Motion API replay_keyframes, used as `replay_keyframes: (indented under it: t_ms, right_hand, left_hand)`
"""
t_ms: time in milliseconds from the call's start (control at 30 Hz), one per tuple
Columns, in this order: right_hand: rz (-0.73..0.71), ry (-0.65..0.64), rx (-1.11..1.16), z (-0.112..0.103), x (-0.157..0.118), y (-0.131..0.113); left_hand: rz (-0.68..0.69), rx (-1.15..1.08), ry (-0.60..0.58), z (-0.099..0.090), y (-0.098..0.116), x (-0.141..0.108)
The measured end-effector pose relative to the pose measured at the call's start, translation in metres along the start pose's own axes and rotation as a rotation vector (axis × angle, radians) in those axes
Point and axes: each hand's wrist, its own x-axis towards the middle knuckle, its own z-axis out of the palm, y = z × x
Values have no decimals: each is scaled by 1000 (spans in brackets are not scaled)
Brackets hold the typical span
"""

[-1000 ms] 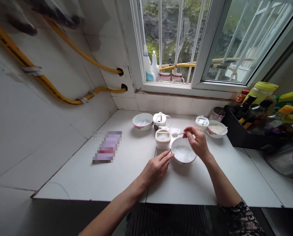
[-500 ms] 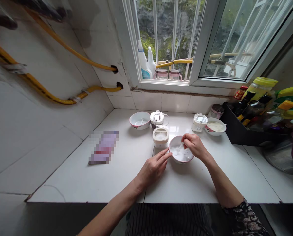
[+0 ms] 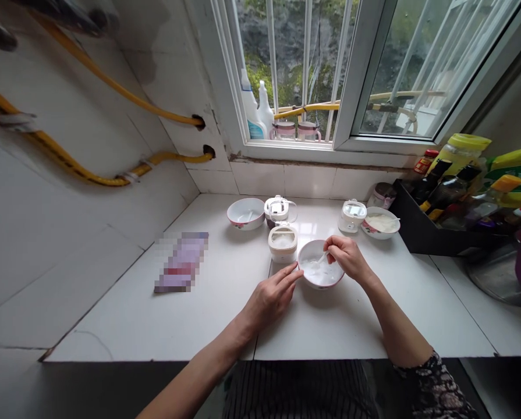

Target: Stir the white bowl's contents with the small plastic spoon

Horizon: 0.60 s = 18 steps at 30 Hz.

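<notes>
**Honestly, the steadying hand matters as much as the spoon hand**

So the bowl (image 3: 311,251) sits on the worktop (image 3: 339,326), right between the two hands. The right hand (image 3: 346,256) has the spoon (image 3: 323,258) in a pinch by its handle, with the other end dipped into the white stuff (image 3: 325,274) in there. The left hand (image 3: 276,294) has its fingers out fairly straight, tips touching the rim on its own side. Its thumb is hidden, so I can't tell if it's gripping the bowl or just leaning on it.

My two cents: keep that pinch loose and work from the wrist, with small, slow moves. Keep the spoon low so nothing gets flicked over the edge, and don't lever it against the side. I'd give the left fingertips just enough push to stop the bowl sliding; too much and it could tip.

Also, mind the tub (image 3: 283,244) just beyond the left fingertips. It's really close to the bowl, so a shove that way could bump it. The little jar (image 3: 352,218) past the right hand has more room.
</notes>
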Motion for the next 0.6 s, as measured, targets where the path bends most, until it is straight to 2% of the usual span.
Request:
replay_keyframes:
  t_ms: [100, 200, 367, 600]
  right_hand:
    - [5, -37, 6, 3, -1, -1]
    - [57, -42, 115, 3, 0, -2]
    - [132, 14, 305, -5, 3, 0]
    - [146, 53, 352, -8, 5, 2]
  left_hand:
    - [-7, 0, -2, 1, 0, 0]
    - [-6, -2, 0, 1, -1, 0]
    - [-1, -6, -5, -1, 0, 1]
    - [4, -1, -4, 0, 0, 1]
